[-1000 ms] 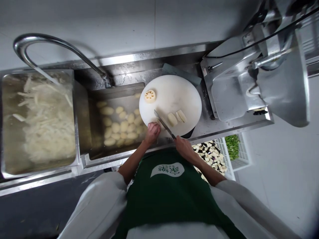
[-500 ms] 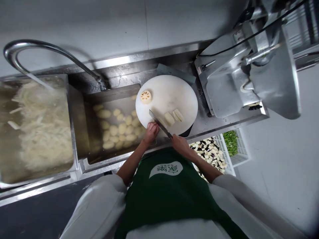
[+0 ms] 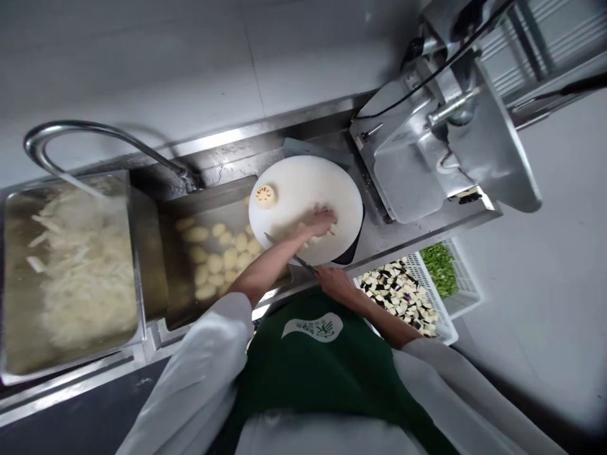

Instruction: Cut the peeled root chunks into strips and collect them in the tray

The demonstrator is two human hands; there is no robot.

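Observation:
My right hand (image 3: 336,284) is closed round the handle of a kitchen knife (image 3: 306,263), whose blade slants up and left over the near edge of a white oval cutting board (image 3: 303,174). My left forearm crosses above the blade and hides part of it. At the right half of the board, my left hand (image 3: 318,222) reaches over peeled lotus root pieces (image 3: 332,229), its fingers apart and slightly blurred; the hand covers most of the pieces. A cut lotus root end (image 3: 265,196) with its holes facing up stands at the board's left side.
Left of the board, a sink (image 3: 222,183) holds peeled potatoes (image 3: 230,257) in water. A running faucet (image 3: 109,131) fills a steel tub (image 3: 135,265) of pale strips. A metal slicer (image 3: 412,177) stands right. Below are baskets of diced eggplant (image 3: 398,294) and chopped greens (image 3: 439,268).
My left hand has left the knife tip's side and moved right across the board onto the lotus root pieces. The knife has shifted slightly toward me, still in my right hand. The view has shifted.

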